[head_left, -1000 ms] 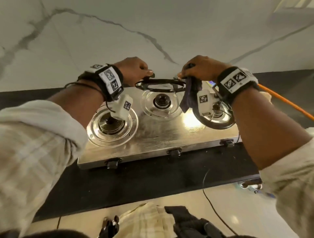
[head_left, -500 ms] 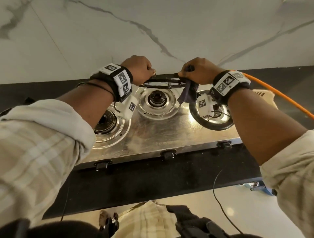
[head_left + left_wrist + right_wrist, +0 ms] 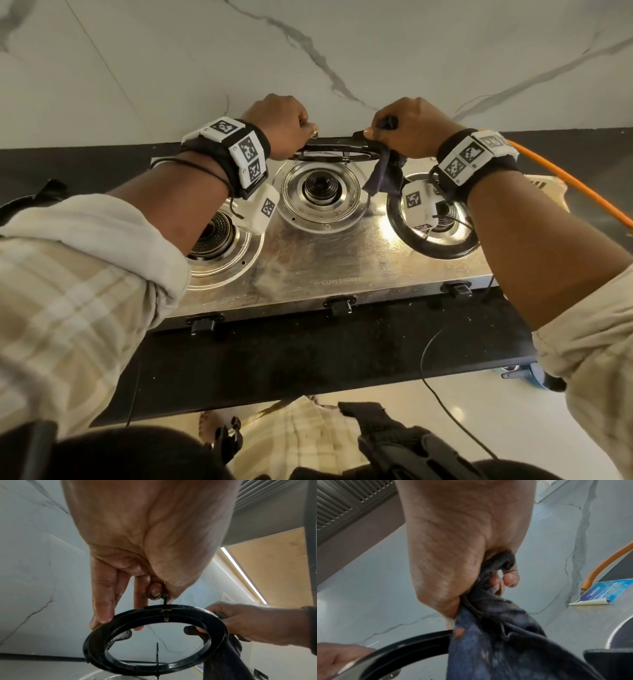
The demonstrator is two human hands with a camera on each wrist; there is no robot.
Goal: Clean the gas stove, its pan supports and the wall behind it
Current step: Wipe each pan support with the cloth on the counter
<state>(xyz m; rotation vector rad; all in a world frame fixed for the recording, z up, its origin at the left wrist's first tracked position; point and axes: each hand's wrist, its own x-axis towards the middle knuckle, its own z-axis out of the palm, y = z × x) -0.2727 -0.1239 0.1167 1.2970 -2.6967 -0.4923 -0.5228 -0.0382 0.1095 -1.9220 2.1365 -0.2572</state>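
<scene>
A steel three-burner gas stove (image 3: pixel 308 267) sits on a black counter against a white marble wall (image 3: pixel 308 51). Above the middle burner (image 3: pixel 320 186) I hold a black ring pan support (image 3: pixel 337 153) (image 3: pixel 154 639) level in the air. My left hand (image 3: pixel 282 125) (image 3: pixel 137 574) pinches one of its prongs at the left rim. My right hand (image 3: pixel 407 125) (image 3: pixel 462 555) grips a dark blue cloth (image 3: pixel 383 176) (image 3: pixel 496 635) bunched round the support's right rim. Another black pan support (image 3: pixel 433 243) lies on the right burner. The left burner (image 3: pixel 209 236) is bare.
An orange gas hose (image 3: pixel 568 185) (image 3: pixel 604 566) runs off from the stove's back right. A peeling blue label (image 3: pixel 604 593) sits at the stove's back edge. Black knobs (image 3: pixel 339 305) line the stove front. A thin cable (image 3: pixel 442 404) hangs past the counter edge. An extractor hood (image 3: pixel 347 504) hangs overhead.
The view has tilted down a little and both hands sit higher and closer to the wall. Both keep their hold on the ring support over the middle burner.
</scene>
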